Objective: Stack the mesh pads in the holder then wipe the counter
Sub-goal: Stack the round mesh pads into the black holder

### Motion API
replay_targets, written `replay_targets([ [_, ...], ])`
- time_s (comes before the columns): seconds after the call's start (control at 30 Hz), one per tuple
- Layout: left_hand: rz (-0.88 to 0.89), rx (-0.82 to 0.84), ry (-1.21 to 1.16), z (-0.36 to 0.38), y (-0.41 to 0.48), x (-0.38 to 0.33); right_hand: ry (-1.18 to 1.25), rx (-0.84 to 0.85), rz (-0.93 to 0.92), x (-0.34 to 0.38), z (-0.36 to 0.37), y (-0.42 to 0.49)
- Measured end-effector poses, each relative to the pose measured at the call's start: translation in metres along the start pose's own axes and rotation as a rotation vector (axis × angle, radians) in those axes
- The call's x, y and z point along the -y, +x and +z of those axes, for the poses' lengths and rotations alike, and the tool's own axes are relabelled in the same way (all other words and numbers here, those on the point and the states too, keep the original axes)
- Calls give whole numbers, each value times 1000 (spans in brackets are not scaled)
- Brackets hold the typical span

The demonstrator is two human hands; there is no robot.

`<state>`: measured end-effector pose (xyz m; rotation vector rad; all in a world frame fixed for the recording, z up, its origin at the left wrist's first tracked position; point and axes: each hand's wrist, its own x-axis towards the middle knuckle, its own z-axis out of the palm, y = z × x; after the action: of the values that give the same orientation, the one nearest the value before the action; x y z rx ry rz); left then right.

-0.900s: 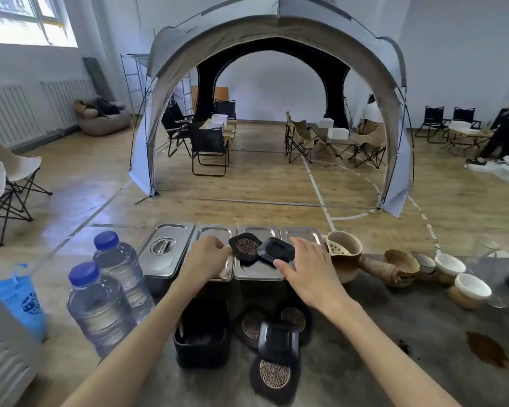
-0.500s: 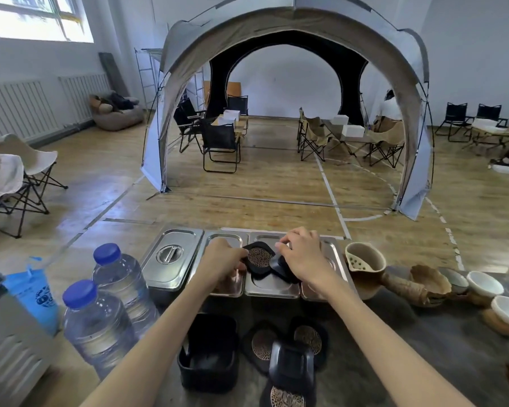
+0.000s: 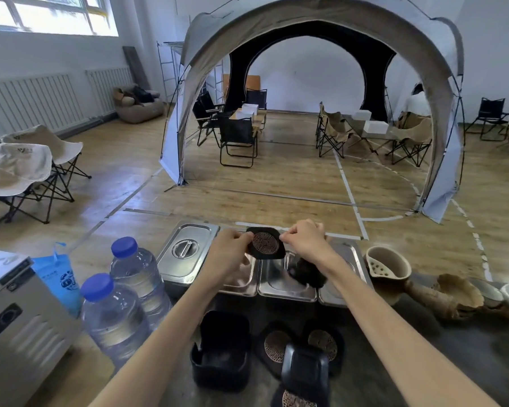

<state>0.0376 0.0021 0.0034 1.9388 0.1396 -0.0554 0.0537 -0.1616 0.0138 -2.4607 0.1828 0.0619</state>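
Fingers (image 3: pixel 249 237) of the left hand (image 3: pixel 228 251) are pinched shut on the left edge of one mesh pad (image 3: pixel 265 243), and the right hand (image 3: pixel 304 241) is pinching its top right corner the same way, so the pad hangs between both sets of fingertips, face toward the camera, lifted just above the row of steel pans (image 3: pixel 287 284). Only one view here, the head cam, so here's the count from that: four pans side by side, the leftmost with a lid (image 3: pixel 187 254) on it, the rest mostly covered by the arms. One dark blurry pad-like thing (image 3: pixel 307 274) lies on the pans just under the right wrist, can't tell exactly what it is. Nearer on the counter (image 3: pixel 423 362) there's one black holder (image 3: pixel 221 352), with three more mesh pads (image 3: pixel 276 346) lying flat to the right of it and one black square piece (image 3: pixel 304 368) resting on top of them. Two water bottles (image 3: pixel 116 315) with blue caps stand at left, labels not readable. A blue bag (image 3: pixel 58 277) behind them has printing on it but it's too small to read. Ceramic and wooden tea pieces (image 3: pixel 390 264) trail off to the right.
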Motion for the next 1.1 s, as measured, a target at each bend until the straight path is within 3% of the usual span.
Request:
replay_targets([
  [0.13, 71, -64, -64, -14, -8, -6, 152, -14, -64, 14, -7, -10],
  [0.27, 75, -40, -85, -31, -27, -6, 445, 95, -131, 27, -12, -34],
  [0.53, -23, 5, -59, -59, -76, 17, 787, 267, 28, 10, 21, -85],
  [0.8, 9, -100, 206, -54, -101, 64, 831, 223, 176, -10, 72, -124],
  [1.1, -44, -75, 239, -53, -123, 96, 797, 100, 216, -12, 92, -147],
])
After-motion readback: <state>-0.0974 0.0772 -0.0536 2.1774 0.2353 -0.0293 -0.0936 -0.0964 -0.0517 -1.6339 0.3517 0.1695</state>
